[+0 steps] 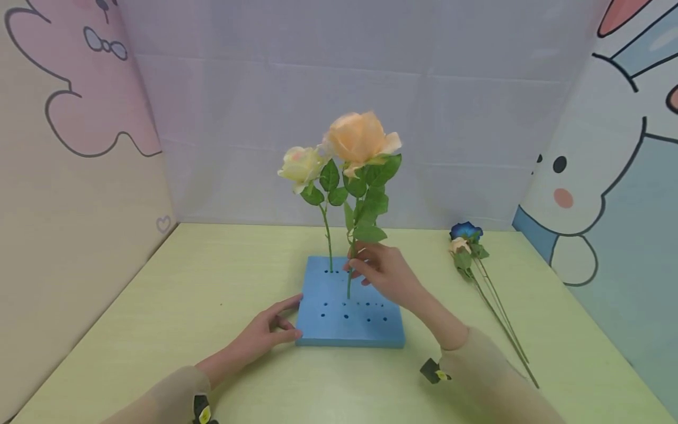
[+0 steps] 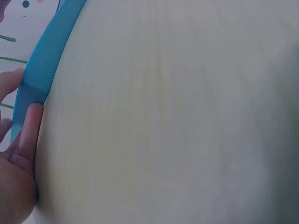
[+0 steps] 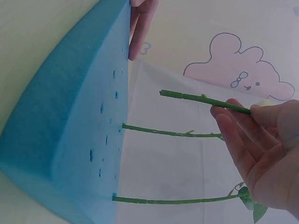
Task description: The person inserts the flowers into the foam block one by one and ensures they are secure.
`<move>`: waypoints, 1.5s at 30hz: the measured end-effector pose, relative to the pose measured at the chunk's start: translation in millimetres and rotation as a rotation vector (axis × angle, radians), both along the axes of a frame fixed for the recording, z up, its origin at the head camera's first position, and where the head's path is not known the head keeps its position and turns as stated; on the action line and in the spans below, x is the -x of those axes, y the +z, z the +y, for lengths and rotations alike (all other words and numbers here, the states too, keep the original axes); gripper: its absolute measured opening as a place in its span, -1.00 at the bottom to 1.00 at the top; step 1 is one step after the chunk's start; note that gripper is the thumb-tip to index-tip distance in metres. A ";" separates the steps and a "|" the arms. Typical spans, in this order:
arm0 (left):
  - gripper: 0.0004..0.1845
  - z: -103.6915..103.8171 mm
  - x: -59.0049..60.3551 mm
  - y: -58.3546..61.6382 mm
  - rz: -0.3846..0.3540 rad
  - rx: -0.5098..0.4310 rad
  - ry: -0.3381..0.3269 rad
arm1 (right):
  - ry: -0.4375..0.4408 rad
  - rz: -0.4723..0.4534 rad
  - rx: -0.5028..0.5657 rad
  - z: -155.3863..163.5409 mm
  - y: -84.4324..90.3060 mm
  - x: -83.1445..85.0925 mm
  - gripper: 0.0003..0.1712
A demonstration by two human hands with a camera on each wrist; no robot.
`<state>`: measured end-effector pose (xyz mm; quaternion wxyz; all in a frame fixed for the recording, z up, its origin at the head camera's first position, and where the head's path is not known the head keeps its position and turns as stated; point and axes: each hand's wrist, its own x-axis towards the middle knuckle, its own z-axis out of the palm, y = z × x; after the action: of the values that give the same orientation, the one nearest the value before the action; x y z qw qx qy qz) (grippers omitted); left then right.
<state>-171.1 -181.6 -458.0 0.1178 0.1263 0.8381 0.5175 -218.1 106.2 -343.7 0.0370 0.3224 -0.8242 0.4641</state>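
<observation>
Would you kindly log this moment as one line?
left hand: steadies foam block | right hand: pinches peach rose stem | cream rose: standing in block

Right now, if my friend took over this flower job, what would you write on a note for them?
Left hand: open, fingers steadying the blue foam block at its left edge.
Right hand: pinches a green stem, its cut end clear of the foam.
Done: two stems stand in the block's holes.
Left: the held stem is not yet in a hole. Two spare flowers lie on the table to the right.
</observation>
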 end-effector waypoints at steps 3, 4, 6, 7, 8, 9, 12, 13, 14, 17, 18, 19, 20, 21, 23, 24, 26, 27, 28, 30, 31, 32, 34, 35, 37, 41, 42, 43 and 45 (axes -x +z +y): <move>-0.19 0.3 0.2 0.1 -0.008 0.001 0.008 | -0.006 -0.005 -0.006 -6.4 -1.7 0.3 -0.91; -0.19 0.4 0.2 0.3 -0.011 0.003 0.011 | -0.005 -0.008 -0.007 -8.4 -2.3 0.6 -0.91; -0.20 0.5 0.3 0.4 -0.014 0.006 0.013 | -0.003 -0.014 -0.007 -12.4 -3.8 1.5 -0.91; -0.20 0.5 0.2 0.6 -0.015 0.007 0.014 | -0.002 -0.013 -0.007 -14.2 -4.6 2.0 -0.91; -0.20 0.5 0.2 0.7 -0.015 0.007 0.013 | 0.002 -0.008 -0.008 -15.8 -5.6 2.5 -0.92; -0.20 0.5 0.1 1.0 -0.015 0.008 0.012 | 0.001 -0.004 -0.009 -17.3 -6.5 3.1 -0.92; -0.20 0.3 0.1 1.7 -0.015 0.008 0.011 | -0.001 0.008 -0.007 -21.3 -9.4 4.4 -0.95; -0.20 0.3 0.1 1.9 -0.016 0.008 0.010 | -0.001 0.008 -0.009 -22.3 -10.2 4.7 -0.95; -0.20 0.4 0.3 2.2 -0.016 0.011 0.011 | 0.000 0.005 -0.014 -23.2 -10.9 5.0 -0.94; -0.20 0.8 0.2 2.5 -0.017 0.011 0.011 | 0.008 -0.016 -0.007 -25.7 -12.0 5.1 -0.92; -0.20 0.9 0.1 2.7 -0.017 0.011 0.010 | 0.011 -0.024 -0.002 -26.4 -12.2 5.0 -0.90; -0.20 1.0 0.0 2.8 -0.017 0.011 0.009 | 0.011 -0.035 0.001 -27.2 -12.5 4.9 -0.90; -0.20 1.1 -0.1 2.9 -0.017 0.010 0.008 | 0.009 -0.041 0.007 -28.0 -12.8 4.8 -0.89; -0.20 1.1 -0.3 2.9 -0.018 0.008 0.007 | 0.005 -0.043 0.013 -28.7 -13.3 4.6 -0.88; -0.20 0.9 -0.4 3.2 -0.019 0.008 0.007 | -0.006 -0.045 0.016 -30.2 -14.3 4.8 -0.89; -0.20 0.8 -0.5 3.3 -0.021 0.007 0.007 | -0.009 -0.043 0.014 -30.8 -14.8 4.9 -0.89; -0.20 0.8 -0.7 3.5 -0.023 0.003 0.008 | -0.012 -0.039 0.015 -31.8 -16.3 5.6 -0.90; -0.20 0.8 -0.8 3.5 -0.023 0.002 0.007 | -0.011 -0.039 0.017 -32.1 -17.1 6.0 -0.89; -0.20 0.8 -0.9 3.5 -0.022 0.001 0.007 | -0.008 -0.040 0.019 -32.3 -17.8 6.5 -0.89; -0.20 0.9 -1.1 3.6 -0.021 -0.001 0.004 | -0.004 -0.044 0.025 -32.5 -19.2 7.4 -0.89; -0.20 0.9 -1.4 3.5 -0.019 -0.001 0.002 | -0.002 -0.045 0.027 -32.7 -19.7 7.7 -0.89; -0.20 0.8 -1.6 3.5 -0.017 -0.001 0.002 | 0.000 -0.045 0.027 -33.0 -20.1 8.0 -0.88; -0.20 0.9 -2.0 3.6 -0.014 0.000 0.001 | 0.002 -0.049 0.025 -33.7 -20.4 8.3 -0.89; -0.20 1.0 -2.2 3.7 -0.013 0.000 0.000 | 0.003 -0.052 0.024 -34.2 -20.3 8.4 -0.90; -0.20 1.2 -2.8 4.2 -0.011 0.000 0.000 | 0.008 -0.058 0.021 -35.3 -20.1 8.3 -0.89; -0.20 1.8 -3.8 5.4 -0.012 -0.003 -0.003 | 0.005 -0.087 0.013 -37.3 -19.8 8.2 -0.90; -0.20 1.9 -4.0 5.8 -0.014 -0.004 -0.003 | 0.006 -0.093 0.014 -37.7 -19.8 8.3 -0.90; -0.20 2.0 -4.1 6.0 -0.016 -0.004 -0.003 | 0.006 -0.098 0.013 -38.1 -19.9 8.4 -0.90; -0.19 2.1 -4.1 6.0 -0.020 -0.004 0.000 | 0.008 -0.103 0.007 -38.9 -19.9 8.8 -0.90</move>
<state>-167.0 -179.5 -452.0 0.1258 0.1216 0.8357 0.5206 -226.9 67.3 -363.6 -0.0061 0.3013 -0.8220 0.4832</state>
